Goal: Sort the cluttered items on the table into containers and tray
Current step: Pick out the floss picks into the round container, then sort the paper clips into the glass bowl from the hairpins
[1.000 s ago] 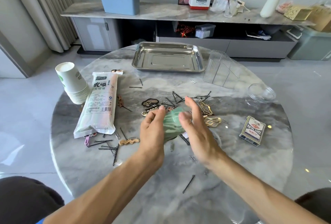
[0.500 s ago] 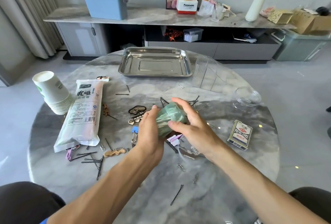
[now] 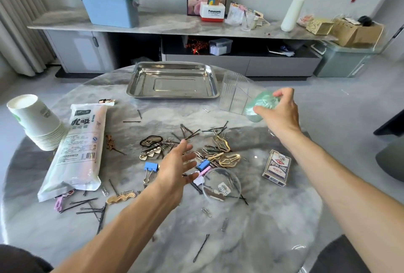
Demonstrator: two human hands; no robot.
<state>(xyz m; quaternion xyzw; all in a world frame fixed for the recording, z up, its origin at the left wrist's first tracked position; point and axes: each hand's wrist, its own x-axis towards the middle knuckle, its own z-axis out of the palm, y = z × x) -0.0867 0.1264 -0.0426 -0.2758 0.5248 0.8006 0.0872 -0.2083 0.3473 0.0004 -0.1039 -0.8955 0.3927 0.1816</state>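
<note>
The right hand (image 3: 282, 111) grips a pale green container (image 3: 261, 105) beside the clear ribbed organizer (image 3: 235, 93); left hand (image 3: 177, 168) open over clips; best set it upright on bare counter (image 3: 251, 235).

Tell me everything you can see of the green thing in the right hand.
The green object looks like a pale mint, translucent, crumpled bundle, perhaps soft plastic or a bag; what it is exactly cannot be told. The right hand grips its far end with curled fingers and thumb, holding it off the table, tilted, in front of the clear divided container. Whether it touches that container is unclear. Motion blur softens its surface.
</note>
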